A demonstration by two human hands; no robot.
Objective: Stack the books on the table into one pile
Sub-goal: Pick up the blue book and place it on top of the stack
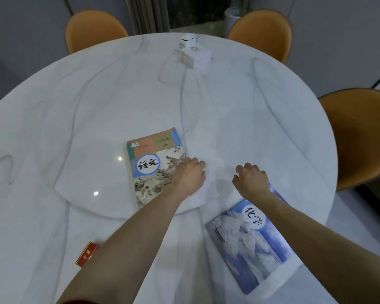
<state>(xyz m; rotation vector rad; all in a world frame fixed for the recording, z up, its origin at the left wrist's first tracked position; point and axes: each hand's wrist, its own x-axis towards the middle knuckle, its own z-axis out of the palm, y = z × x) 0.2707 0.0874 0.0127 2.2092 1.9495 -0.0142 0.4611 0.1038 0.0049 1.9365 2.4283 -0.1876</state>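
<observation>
Desk [86, 110]: a round white marbled top is filling most of the view, with an inset round plate in its middle.
Painted book [150, 163]: it is lying flat and face up on the inset plate, just left of centre, its cover showing an ink painting and black characters on a white oval.
Blue book [248, 244]: it is lying flat and face up at the near right, close to the desk's edge, tilted, with a snowy mountain on the cover.
Red book [86, 256]: only a corner is showing at the near left, beside the left forearm.
Left hand [188, 174]: it is resting palm down on the right edge of the painted book, fingers curled over that edge; whether it is gripping, I cannot tell.
Right hand [251, 177]: it is hovering palm down just past the far end of the blue book, fingers loosely curled, holding nothing.
White boxes [195, 53]: they are sitting at the far side of the desk.
Orange chairs [94, 29]: three are standing around the far and right sides.
</observation>
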